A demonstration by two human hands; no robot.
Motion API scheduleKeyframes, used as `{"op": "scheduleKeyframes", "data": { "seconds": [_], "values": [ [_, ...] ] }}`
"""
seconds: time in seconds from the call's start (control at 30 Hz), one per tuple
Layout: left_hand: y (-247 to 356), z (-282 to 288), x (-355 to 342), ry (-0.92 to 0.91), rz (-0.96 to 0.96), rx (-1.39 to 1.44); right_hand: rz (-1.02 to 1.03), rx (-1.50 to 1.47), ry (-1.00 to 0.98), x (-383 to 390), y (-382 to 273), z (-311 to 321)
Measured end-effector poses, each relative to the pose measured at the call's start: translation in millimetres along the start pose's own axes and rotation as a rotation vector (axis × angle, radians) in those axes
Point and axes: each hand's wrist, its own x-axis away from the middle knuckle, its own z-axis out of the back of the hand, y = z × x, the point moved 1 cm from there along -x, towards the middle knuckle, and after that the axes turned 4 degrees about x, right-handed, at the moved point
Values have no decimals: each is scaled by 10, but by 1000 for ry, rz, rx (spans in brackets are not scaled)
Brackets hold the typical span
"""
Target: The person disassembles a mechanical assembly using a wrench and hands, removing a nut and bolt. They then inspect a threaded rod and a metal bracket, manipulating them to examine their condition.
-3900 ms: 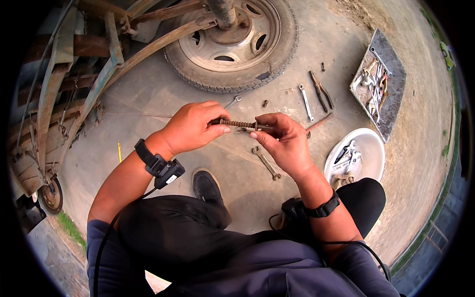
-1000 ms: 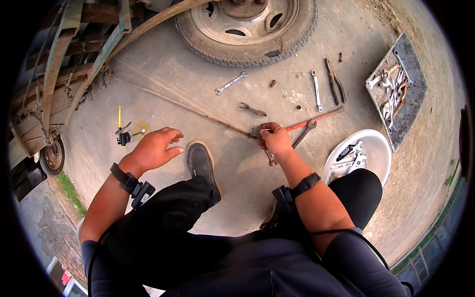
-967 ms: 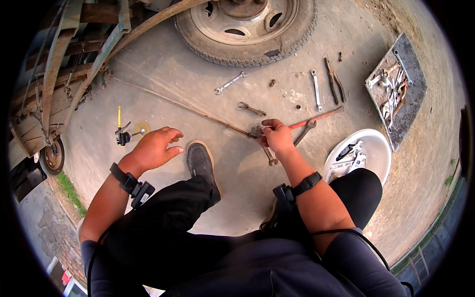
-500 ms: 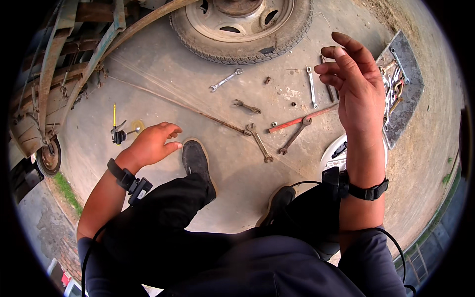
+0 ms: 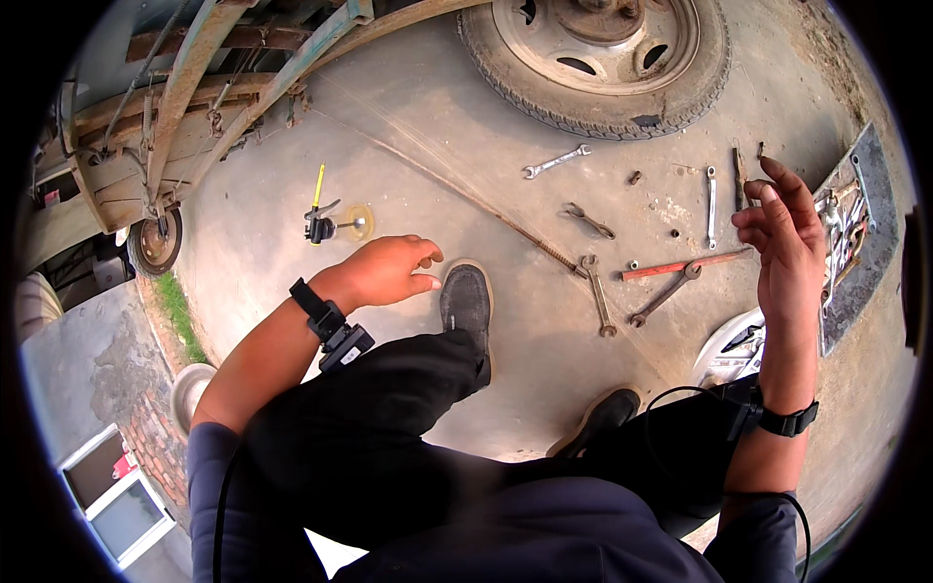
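My left hand (image 5: 389, 270) hovers over the ground beside my left shoe (image 5: 467, 301), its fingers loosely bent, thumb apart, and nothing in it. On the far right, my right hand (image 5: 785, 238) is raised with fingers spread and holds nothing visible. Close to it are a red bar (image 5: 680, 265), an upright-lying combination wrench (image 5: 711, 207) and a dark flat tool (image 5: 739, 180). A rusty open-end wrench (image 5: 665, 295) touches the red bar. Another worn wrench (image 5: 600, 299) lies at the end of a long rusty rod (image 5: 486, 206). Beyond it are pliers-like tongs (image 5: 588, 220) and a shiny wrench (image 5: 556, 161).
A large tyre on a rim (image 5: 622, 109) lies at the far side. A grey metal tray (image 5: 878, 233) full of wrenches stands at right, near a white wheel cover (image 5: 724, 350). A black pump-like tool with yellow stem (image 5: 319, 227) is at left, under a metal frame (image 5: 185, 92).
The view has turned left, so the scene sits further right. My right hand has drawn somewhat nearer to me; my left hand stays beside the left shoe.
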Motion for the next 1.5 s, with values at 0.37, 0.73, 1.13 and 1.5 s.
{"op": "scheduleKeyframes", "data": {
  "seconds": [0.37, 0.73, 1.13, 1.5],
  "values": [
    [-187, -60, 21, -65, 27, -3, -19, 8, -25, -47, 83, -29],
    [-97, -14, -5, -43, -6, -10, -11, 15, -3, -29, 45, -46],
    [-36, -21, -75, -15, -65, 30, -12, -11, 22, -32, -17, -20],
    [19, -13, -126, -14, -81, 25, -37, 36, 26, -40, -54, 1]
  ]
}}
